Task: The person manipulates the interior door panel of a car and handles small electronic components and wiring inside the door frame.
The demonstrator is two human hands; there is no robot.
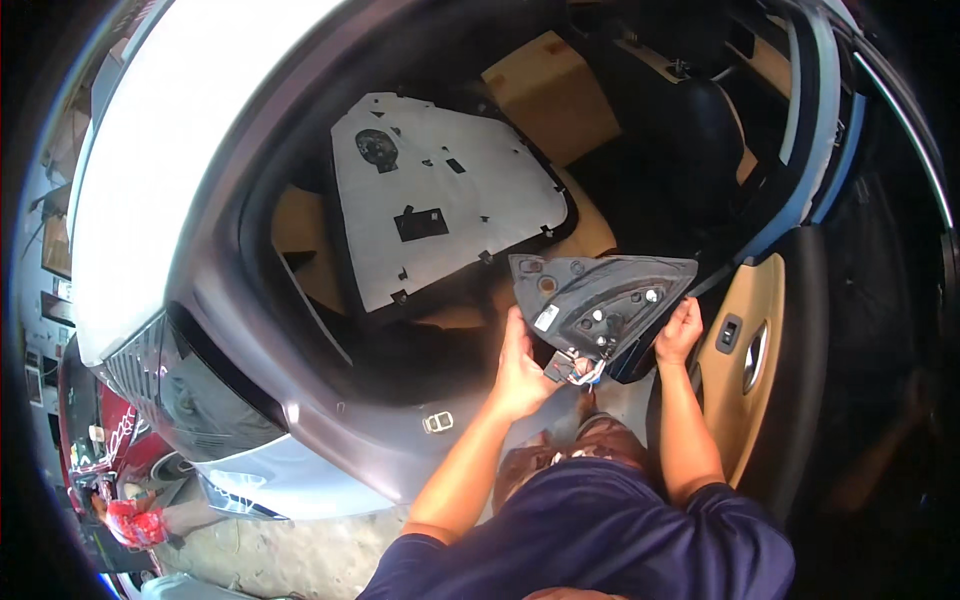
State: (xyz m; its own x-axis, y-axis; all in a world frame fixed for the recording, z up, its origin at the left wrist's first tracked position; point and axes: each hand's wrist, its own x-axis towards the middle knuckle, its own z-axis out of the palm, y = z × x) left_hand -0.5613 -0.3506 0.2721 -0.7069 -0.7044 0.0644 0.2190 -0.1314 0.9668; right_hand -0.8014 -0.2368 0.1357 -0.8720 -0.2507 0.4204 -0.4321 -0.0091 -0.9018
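Note:
A car side mirror (590,300) is held up in front of my body, with its black triangular mounting face turned toward me. Studs, a small white label and a foam-like gasket show on that face. A grey plug on a short bundle of wires (575,368) hangs from its lower edge, beside the fingers of my left hand. My left hand (522,372) is closed on the mirror's left lower side, thumb up. On the right edge, my right hand (680,332) grips with curled fingers. The mirror's housing and glass are mostly hidden underneath.
Inside the car, a removed door panel (450,215) lies with its white backing up. Behind it stands a cardboard box (555,95). An open door with tan trim (745,370) borders me on the right. At lower left another person's red sleeve (135,522) shows.

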